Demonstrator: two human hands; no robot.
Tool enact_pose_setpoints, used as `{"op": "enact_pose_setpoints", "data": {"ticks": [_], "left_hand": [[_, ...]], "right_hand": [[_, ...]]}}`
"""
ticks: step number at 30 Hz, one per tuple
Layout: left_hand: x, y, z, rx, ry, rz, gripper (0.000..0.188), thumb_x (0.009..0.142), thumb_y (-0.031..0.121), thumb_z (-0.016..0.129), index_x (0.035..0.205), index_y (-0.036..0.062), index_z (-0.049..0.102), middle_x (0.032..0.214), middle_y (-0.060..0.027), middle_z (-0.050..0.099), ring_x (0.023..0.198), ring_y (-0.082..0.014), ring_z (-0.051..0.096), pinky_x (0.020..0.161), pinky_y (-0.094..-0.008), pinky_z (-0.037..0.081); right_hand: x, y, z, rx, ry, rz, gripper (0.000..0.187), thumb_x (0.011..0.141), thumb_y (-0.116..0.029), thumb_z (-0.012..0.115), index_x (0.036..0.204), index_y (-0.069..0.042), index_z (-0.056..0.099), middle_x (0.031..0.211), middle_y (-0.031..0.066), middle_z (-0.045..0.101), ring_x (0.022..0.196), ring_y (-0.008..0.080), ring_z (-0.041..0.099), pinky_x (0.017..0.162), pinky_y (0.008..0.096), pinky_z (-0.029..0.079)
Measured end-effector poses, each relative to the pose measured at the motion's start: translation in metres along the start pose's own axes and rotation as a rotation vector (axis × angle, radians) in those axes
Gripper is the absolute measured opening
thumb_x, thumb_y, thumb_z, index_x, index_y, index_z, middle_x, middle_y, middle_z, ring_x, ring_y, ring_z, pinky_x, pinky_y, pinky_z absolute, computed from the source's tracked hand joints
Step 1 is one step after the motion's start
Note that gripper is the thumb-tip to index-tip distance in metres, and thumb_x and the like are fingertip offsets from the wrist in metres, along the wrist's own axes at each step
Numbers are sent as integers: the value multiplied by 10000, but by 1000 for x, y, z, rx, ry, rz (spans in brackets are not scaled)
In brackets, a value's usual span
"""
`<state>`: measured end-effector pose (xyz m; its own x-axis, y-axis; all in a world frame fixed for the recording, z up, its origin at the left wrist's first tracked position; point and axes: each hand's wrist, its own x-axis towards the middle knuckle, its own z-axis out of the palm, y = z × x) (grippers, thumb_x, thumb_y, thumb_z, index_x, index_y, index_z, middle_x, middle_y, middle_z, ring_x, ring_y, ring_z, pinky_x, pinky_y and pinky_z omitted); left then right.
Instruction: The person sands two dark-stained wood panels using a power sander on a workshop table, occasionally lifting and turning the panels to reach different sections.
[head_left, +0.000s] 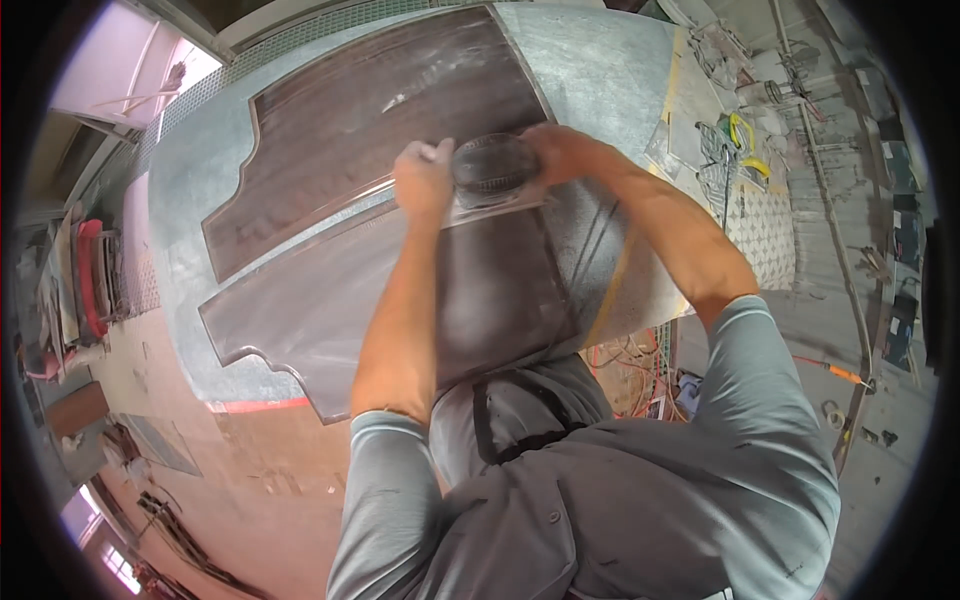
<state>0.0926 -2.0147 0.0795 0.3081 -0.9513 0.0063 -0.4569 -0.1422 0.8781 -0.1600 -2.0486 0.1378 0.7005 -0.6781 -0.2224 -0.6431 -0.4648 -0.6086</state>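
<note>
Left hand point(424, 180) and right hand point(560, 152) grip a round sander point(492, 168) on a dark wooden panel point(400, 110).

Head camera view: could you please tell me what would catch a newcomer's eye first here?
Most striking is the round dark power tool at the centre, gripped by the left hand and right hand on either side. It sits on the dusty dark wooden panels that cover most of the grey workbench. At far right, yellow-handled tools lie among clutter.
</note>
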Motion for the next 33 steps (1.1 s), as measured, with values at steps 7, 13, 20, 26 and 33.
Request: {"op": "enact_pose_setpoints", "data": {"ticks": [7,13,20,26,33], "left_hand": [[-87,3,-5,23,-39,-64,346,890,365,780,798,50,670,751,-181,697,718,-414,670,666,-507,514],[-106,-59,-138,80,-13,-189,350,875,317,805,748,33,645,716,-200,674,688,-423,650,645,-483,510],[-106,-185,-347,-48,171,-282,408,884,303,840,665,16,651,595,4,600,585,-77,493,558,-312,428],[-115,-245,-479,72,204,-315,430,903,281,835,639,-1,647,566,19,566,562,-53,457,528,-284,379],[-125,-207,-417,129,118,-274,509,916,278,829,568,11,572,536,39,493,547,-57,394,505,-302,342]], "right_hand": [[-66,-41,38,-110,92,67,440,713,-178,803,1136,-82,725,983,206,745,968,425,701,873,480,570],[-5,-152,110,-57,-28,84,603,688,-198,810,1274,-137,685,1002,191,749,960,426,693,830,504,571],[112,-316,222,-24,-120,80,774,712,-202,766,1460,-136,582,1041,236,740,985,418,714,866,527,572],[156,-427,297,161,-174,-60,630,777,-116,699,1335,146,570,974,252,737,931,409,736,780,520,579],[97,-382,283,163,-137,16,783,776,-91,654,1469,180,413,952,247,737,908,397,736,783,501,585]]}}
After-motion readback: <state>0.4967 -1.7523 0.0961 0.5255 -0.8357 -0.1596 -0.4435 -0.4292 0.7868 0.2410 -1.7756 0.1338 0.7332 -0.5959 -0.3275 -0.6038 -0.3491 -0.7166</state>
